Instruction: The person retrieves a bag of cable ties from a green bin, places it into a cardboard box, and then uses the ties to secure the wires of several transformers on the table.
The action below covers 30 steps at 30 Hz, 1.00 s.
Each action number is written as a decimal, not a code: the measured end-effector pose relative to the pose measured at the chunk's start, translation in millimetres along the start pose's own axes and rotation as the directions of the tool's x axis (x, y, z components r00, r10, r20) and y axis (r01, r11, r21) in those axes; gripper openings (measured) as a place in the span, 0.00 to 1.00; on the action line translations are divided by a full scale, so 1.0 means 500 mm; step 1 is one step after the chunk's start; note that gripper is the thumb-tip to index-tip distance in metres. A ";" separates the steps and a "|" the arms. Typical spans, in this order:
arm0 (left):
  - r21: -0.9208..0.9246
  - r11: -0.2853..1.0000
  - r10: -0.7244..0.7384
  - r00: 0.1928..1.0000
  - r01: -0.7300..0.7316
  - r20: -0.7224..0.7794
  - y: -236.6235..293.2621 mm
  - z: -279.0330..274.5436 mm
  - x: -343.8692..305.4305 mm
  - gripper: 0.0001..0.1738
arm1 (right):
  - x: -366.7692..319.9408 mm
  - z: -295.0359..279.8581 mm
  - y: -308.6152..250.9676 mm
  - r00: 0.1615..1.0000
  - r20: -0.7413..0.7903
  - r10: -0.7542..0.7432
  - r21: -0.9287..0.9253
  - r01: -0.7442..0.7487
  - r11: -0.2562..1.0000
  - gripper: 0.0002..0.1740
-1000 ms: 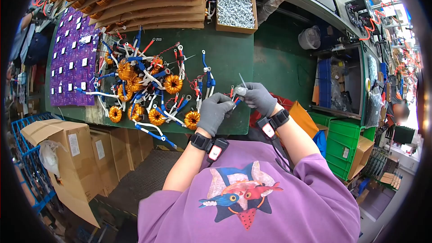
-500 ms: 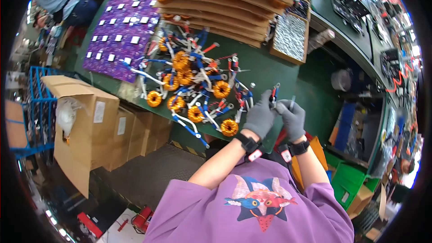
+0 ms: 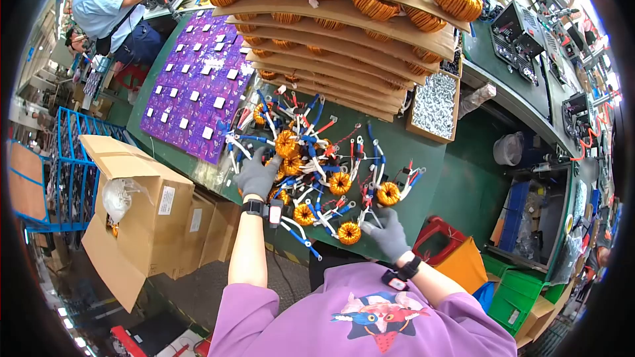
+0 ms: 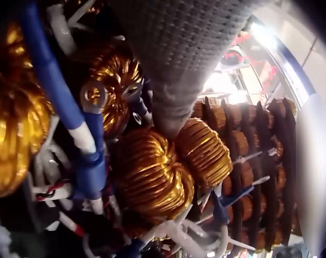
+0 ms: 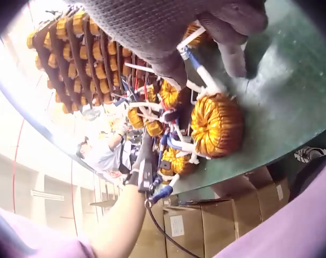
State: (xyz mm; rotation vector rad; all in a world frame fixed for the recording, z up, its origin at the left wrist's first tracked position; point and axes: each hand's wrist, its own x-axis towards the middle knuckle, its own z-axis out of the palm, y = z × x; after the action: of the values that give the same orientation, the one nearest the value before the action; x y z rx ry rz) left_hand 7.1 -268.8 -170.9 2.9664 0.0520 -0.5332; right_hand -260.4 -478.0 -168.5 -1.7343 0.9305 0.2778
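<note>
In the head view my gloved left hand (image 3: 258, 175) reaches into the left side of a pile of copper-wound ring coils. A grey fingertip (image 4: 171, 121) touches a coil (image 4: 152, 180) near its centre, and a second coil (image 4: 206, 153) lies close beside it. The other left fingers are hidden. My gloved right hand (image 3: 389, 235) is low at the pile's right edge, fingers bent, with a thin pale stick (image 5: 139, 67) jutting from its fingertips. Nearest it are one coil (image 3: 349, 233) and another coil (image 3: 388, 193) with red, white and blue leads (image 3: 415, 176).
Cardboard layers (image 3: 344, 33) stacked with coils stand behind the pile. Beside them is a box of metal terminals (image 3: 433, 102). Purple circuit boards (image 3: 192, 86) lie at left. Cartons (image 3: 142, 218) stand below the table edge, and another person (image 3: 109, 6) works at far left.
My left hand has left my right hand and moved left onto the pile. The leads once between my hands now lie with a coil at the right. My right hand has lowered.
</note>
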 end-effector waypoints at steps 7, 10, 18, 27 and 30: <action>-0.178 0.969 0.171 0.985 -0.172 -0.025 0.114 0.060 -0.064 0.32 | 0.077 -0.011 -0.028 0.974 -0.019 -0.226 -0.188 0.219 0.957 0.35; -0.180 0.905 0.358 0.919 -0.385 -0.168 0.167 0.092 -0.091 0.29 | 0.101 -0.064 -0.001 0.977 -0.061 -0.202 -0.183 0.188 0.965 0.32; -0.413 0.863 0.287 0.955 -0.291 -0.073 0.152 -0.017 -0.158 0.34 | 0.059 -0.190 -0.166 0.928 0.008 -0.372 -0.766 0.245 0.594 0.31; -0.842 0.526 0.126 0.990 -0.117 -0.059 -0.142 -0.057 -0.222 0.23 | -0.197 0.149 -0.567 0.216 0.016 -0.976 -0.071 0.974 0.215 0.09; -0.834 0.542 0.134 0.990 -0.108 -0.041 -0.251 -0.032 -0.194 0.23 | -0.210 0.348 -0.654 0.218 -0.023 -0.976 0.382 0.904 0.193 0.12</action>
State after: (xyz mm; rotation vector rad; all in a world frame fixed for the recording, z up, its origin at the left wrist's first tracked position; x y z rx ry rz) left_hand -85.3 -143.3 -137.0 1.9804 0.0718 -0.3719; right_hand -56.2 -244.5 59.5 -1.5907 -0.4382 -0.5131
